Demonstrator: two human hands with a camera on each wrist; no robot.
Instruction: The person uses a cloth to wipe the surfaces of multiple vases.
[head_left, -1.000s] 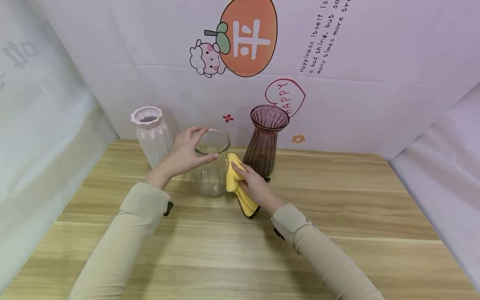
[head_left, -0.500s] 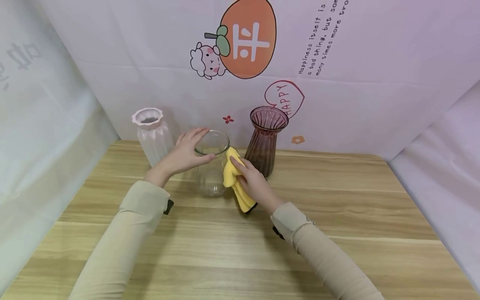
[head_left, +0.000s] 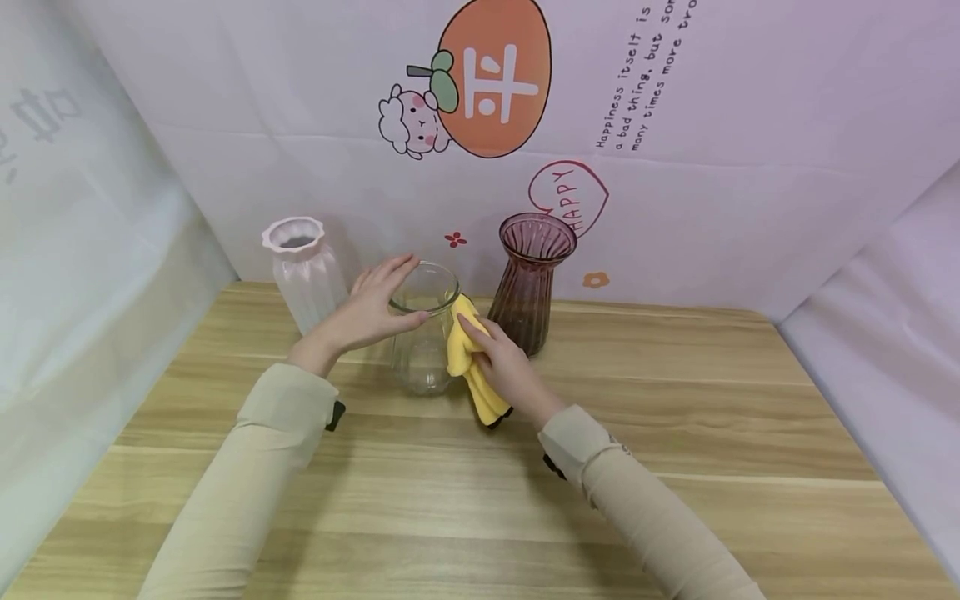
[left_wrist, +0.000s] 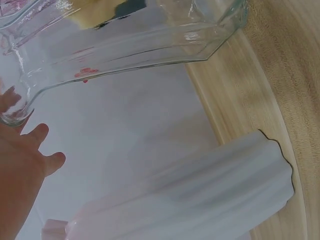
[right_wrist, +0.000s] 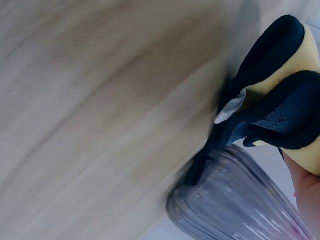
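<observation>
A clear glass vase (head_left: 422, 358) stands upright on the table between my hands. My left hand (head_left: 362, 310) holds it at the mouth, thumb on the near side of the rim and fingers along the far side. The left wrist view shows that hand (left_wrist: 22, 167) by the neck of the glass (left_wrist: 135, 52). My right hand (head_left: 512, 364) grips a yellow towel (head_left: 467, 354) against the vase's right side. Dark blue lining shows on the folded towel (right_wrist: 287, 115) in the right wrist view, with a small pale tag on it.
A pinkish-white fluted vase (head_left: 306, 283) stands to the left, close behind my left hand. Just beyond my right hand is a purple ribbed glass vase (head_left: 523, 304). A printed white cloth backdrop (head_left: 675, 225) rises behind the wooden table (head_left: 420, 500).
My right hand and the towel have moved slightly up along the vase's side since the earliest frame, then barely shifted. My left hand has stayed at the rim.
</observation>
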